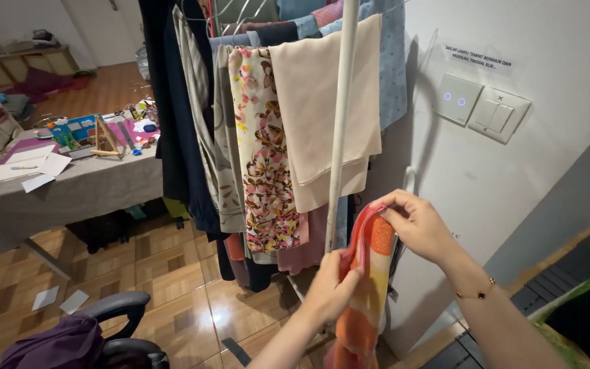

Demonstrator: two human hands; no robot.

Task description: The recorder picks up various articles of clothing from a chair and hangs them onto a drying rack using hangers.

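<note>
Right beside the white pole (339, 116), our left hand (329, 290) and right hand (414, 225) pinch the orange scarf (367, 287), which could perhaps slip floorward if either grip loosens.

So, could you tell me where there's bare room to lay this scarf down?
Both hands, left hand and right hand, grip the orange scarf. The rack is packed with hanging cloths. The grey table is cluttered at the back; its near edge right of the papers is bare. The wood floor between table and rack is open.
</note>
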